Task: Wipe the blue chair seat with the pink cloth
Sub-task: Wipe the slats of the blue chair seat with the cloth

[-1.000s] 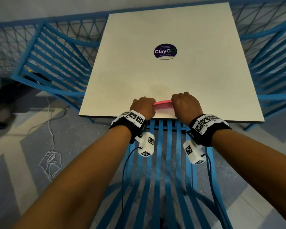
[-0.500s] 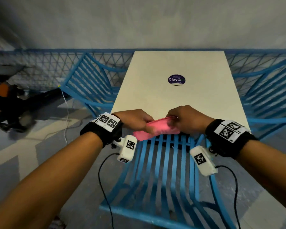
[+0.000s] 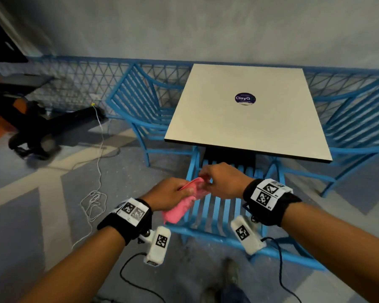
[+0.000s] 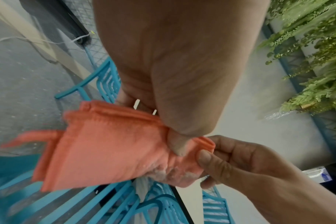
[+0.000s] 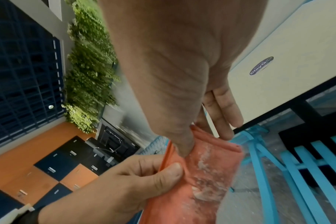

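Fingers (image 4: 177,145) of the left hand (image 3: 169,196) curl round the upper edge of the cloth (image 3: 181,206), thumb pressed into the fold; the right hand (image 3: 222,181) pinches the far corner between thumb and forefinger, its other fingers loosely extended. The cloth hangs folded in the air between both hands, above the front of the seat (image 3: 219,206) and not touching it, so the wiping looks not yet begun.

Pale crumbly residue shows on the cloth face in both wrist views (dust or dried soap, I cannot tell). If that soiled side goes down first, it would likely smear onto the slats rather than lift dirt. The seat is slatted, so a loose corner could slip into a gap and snag, and a one-handed pinch seems too weak to hold against that drag.

Room is limited ahead: the table (image 3: 245,119) overhangs the back of the seat, so a far stroke risks knuckles meeting its dark edge. The curved arms (image 3: 276,173) bound both sides. The front edge, nearest the person, is open. A white cord (image 3: 94,202) lies on the floor to the left, near the feet.
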The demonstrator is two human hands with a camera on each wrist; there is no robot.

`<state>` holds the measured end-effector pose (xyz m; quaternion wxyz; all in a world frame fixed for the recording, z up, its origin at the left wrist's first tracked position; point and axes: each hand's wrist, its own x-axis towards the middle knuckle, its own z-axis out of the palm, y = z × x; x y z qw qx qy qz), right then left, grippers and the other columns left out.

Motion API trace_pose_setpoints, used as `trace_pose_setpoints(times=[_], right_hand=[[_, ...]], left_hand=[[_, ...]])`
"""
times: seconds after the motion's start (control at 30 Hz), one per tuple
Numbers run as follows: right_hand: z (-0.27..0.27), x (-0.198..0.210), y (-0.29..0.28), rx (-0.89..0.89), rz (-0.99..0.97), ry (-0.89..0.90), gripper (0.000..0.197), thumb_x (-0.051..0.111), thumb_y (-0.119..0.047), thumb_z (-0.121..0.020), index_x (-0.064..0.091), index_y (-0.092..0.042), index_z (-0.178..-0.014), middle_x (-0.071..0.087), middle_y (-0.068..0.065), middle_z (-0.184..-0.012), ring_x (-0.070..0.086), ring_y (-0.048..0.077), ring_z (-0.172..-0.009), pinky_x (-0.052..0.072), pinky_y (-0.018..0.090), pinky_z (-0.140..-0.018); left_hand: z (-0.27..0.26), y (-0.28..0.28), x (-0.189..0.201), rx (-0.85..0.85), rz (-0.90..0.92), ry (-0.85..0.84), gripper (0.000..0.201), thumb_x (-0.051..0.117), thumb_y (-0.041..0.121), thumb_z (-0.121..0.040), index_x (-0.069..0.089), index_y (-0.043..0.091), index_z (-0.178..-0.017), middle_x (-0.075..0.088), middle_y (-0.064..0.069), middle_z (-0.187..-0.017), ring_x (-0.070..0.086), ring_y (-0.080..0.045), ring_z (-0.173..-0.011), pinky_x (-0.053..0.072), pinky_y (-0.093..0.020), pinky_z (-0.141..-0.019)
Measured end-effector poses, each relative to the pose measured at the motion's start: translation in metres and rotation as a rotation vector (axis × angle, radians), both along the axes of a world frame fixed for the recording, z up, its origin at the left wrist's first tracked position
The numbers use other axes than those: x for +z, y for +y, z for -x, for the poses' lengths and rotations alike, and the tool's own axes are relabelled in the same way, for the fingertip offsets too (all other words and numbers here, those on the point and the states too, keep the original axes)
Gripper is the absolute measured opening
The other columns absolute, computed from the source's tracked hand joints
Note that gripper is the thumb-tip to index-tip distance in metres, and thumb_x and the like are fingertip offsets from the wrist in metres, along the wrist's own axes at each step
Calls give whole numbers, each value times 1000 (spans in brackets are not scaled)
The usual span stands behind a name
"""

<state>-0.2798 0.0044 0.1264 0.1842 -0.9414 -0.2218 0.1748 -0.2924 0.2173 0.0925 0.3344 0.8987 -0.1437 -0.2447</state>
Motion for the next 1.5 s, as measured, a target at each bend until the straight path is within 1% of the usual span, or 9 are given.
trace_pose_setpoints(times=[0.13,0.37,0.6,0.77,0.87,1.0,1.07,1.3,1.5], right_hand=[[25,-28,11,-82,11,57,46,59,-49,-92,57,-21,-128,64,1,-127,61,24,-113,51,43,-92],[51,-61,3,-153,69,153,44,56,-45,-93,53,-21,-129,63,1,-126,60,24,-113,52,43,-92],[60,-72,1,-204,94,168,50,56,-46,-95,48,-21,-138,59,4,-133,58,24,-118,49,41,-96],[57,-79,5,-225,104,180,52,56,-45,-95,45,-22,-140,53,5,-138,56,25,-120,48,41,-98],[56,-83,6,-225,120,192,51,56,-45,-95,46,-22,-140,55,5,-134,58,25,-116,49,41,-95],[59,-88,7,-214,112,192,49,56,-44,-94,48,-23,-138,56,4,-131,59,25,-112,51,42,-92],[60,-89,7,-208,108,192,48,57,-44,-93,48,-24,-136,55,4,-133,59,25,-112,52,43,-93],[65,-92,5,-176,109,186,47,56,-43,-93,50,-22,-134,57,6,-131,54,26,-119,49,44,-96],[67,-90,0,-140,99,170,42,57,-38,-93,52,-23,-132,58,6,-128,54,26,-117,49,42,-93]], left_hand=[[28,35,-29,153,-99,-120,69,44,74,-79,72,10,-78,71,-12,-74,66,-27,-67,49,-38,-65],[72,70,-90,463,-230,-202,32,49,39,-104,66,33,-131,60,-17,-103,64,-39,-100,50,-39,-89],[98,38,-126,670,-1,-41,27,56,60,-89,72,51,-109,47,7,-111,63,-23,-99,53,-36,-92],[106,7,-133,760,-114,-87,22,61,23,-93,64,37,-109,50,4,-112,62,-13,-81,62,-51,-70],[107,-10,-131,824,-69,-4,45,68,8,-83,66,25,-125,50,-16,-129,53,-38,-111,54,-50,-90],[103,-12,-132,1020,139,127,48,48,22,-85,64,21,-130,51,-23,-128,52,-45,-112,52,-51,-90],[104,-13,-141,999,97,-22,52,28,35,-89,63,23,-125,63,-16,-122,63,-37,-107,56,-49,-88],[122,-41,-125,876,22,-66,23,46,43,-104,55,25,-115,69,-2,-103,68,-22,-91,53,-43,-82],[138,-69,-131,684,31,58,52,55,1,-93,51,20,-142,44,-11,-134,59,-28,-105,54,-36,-92]])
